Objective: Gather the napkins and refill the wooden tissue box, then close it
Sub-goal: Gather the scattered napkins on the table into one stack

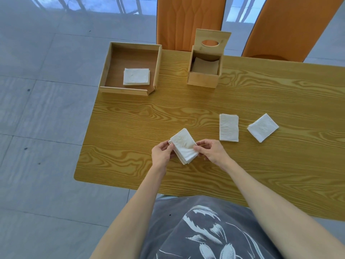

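From my feed I see a yellow wood-grain tabletop (242, 101) over a pale grey tiled floor (43, 113), two orange chairs (188, 21) pushed in at the far side, window light glaring off the tiles.

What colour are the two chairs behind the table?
Orange, with a stitched wavy pattern on the chairs; the head view shows it.

Home dining area, wood-grain table (242, 101), orange chairs (188, 19), tiled floor (37, 109)
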The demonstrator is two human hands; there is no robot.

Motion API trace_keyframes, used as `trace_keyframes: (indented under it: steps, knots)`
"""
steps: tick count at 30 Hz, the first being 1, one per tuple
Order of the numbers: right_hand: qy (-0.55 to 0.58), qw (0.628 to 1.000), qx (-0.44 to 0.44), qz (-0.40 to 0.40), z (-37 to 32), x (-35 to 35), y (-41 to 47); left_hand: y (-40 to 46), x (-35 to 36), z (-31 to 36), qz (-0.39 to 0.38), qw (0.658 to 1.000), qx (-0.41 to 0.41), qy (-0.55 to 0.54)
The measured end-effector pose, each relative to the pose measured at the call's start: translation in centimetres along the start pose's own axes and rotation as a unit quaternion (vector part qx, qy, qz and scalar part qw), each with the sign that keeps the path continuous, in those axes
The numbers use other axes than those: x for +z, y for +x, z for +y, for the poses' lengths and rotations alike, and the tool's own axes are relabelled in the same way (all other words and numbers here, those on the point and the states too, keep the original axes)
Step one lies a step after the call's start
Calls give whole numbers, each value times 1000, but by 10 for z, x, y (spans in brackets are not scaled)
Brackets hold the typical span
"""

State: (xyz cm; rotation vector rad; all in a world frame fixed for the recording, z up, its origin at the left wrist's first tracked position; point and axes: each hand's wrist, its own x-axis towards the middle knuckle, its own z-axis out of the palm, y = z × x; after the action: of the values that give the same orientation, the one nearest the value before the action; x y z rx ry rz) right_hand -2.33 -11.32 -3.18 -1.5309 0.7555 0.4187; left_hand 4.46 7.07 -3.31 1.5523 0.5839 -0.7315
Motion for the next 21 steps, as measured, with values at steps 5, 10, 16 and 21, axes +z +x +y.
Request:
trace_keyframes:
  steps: [5,10,16,21]
  knots:
    - [-114,991,-45,48,8,4,3,2,3,-1,18,1000,-4,2]
    - [-252,960,-64,101,12,8,4,0,4,-1,20,1000,-1,2]
    - [-280,942,-82,164,7,6,0,1,12,-2,10,1000,20,13]
    - [-235,907,-21,348,-3,-25,0,5,30,9,12,998,49,30]
